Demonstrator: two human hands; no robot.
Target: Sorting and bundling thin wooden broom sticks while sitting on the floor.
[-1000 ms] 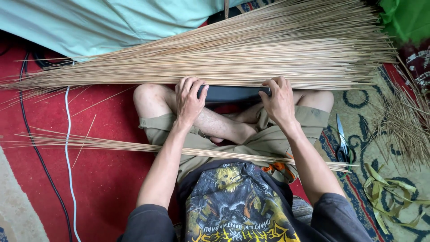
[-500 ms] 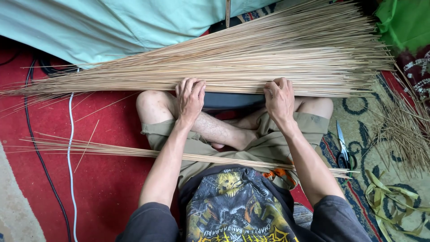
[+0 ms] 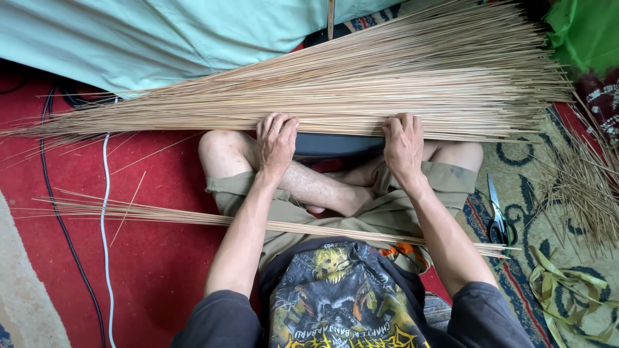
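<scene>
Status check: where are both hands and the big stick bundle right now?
Left hand and right hand curled over near edge of big fan of thin tan sticks. Smaller stick bundle across lap, black-handled scissors right, both untouched.

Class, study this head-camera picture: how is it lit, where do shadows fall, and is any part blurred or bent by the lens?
Head view: soft, even light, no glare; faint shadow under the large bundle of sticks by the left hand and right hand; the sticks look sharp; slight wide-angle bending toward the edges, as at the white cable.

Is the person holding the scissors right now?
No, the scissors lie on the patterned rug beside the knee, while both hands rest on the big bundle of sticks.
</scene>
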